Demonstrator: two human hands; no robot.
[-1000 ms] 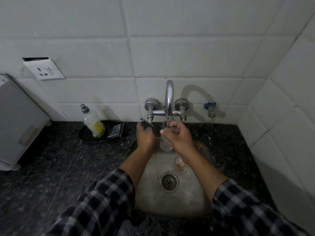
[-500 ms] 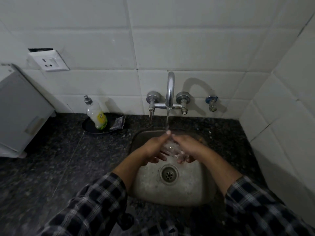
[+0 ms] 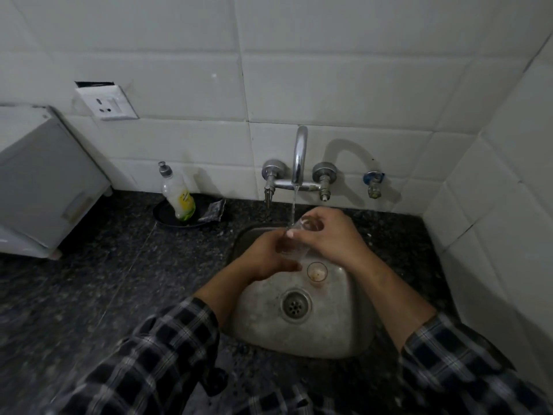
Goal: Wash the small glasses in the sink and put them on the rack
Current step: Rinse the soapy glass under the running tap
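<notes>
Large white wall tiles (image 3: pixel 329 85) meet in a corner far right of a white power socket (image 3: pixel 106 104), its top edge gapping from the wall. Below the socket runs a dark speckled stone tabletop (image 3: pixel 89 295); a grey cabinet-like box (image 3: pixel 45 181) stands lower left. Lighting is dim.

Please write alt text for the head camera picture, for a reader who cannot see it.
A left hand and a right hand hold a small glass under water running from the tap above a sink. A second glass stands upright in the sink beside the drain.
</notes>
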